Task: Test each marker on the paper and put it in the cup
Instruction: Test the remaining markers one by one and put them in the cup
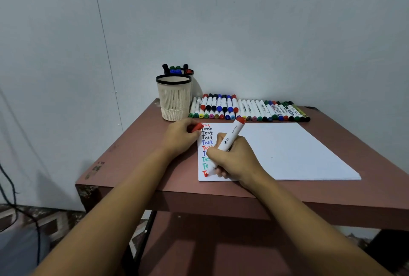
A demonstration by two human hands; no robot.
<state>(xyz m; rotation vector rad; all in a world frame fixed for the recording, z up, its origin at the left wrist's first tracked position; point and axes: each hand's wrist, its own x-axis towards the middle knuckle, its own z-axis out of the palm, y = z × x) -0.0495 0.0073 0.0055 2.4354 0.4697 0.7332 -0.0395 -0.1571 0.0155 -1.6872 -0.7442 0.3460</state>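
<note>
Right grip point(234, 161) is curling round a red marker point(230, 136), and I am seeing its tip touching the white paper point(287, 149) near the lower left corner, under a column of coloured "Test" words point(207, 137). Left grip point(179, 136) is pinching the red cap point(197, 127) at the paper's top left corner. Just behind it a beige mesh cup point(174, 100) is standing on the desk point(132, 154), beside a row of markers point(250, 109) lying along the wall.

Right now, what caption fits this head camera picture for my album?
Right hand tests a red marker on the paper while the left hand holds its red cap.
</note>
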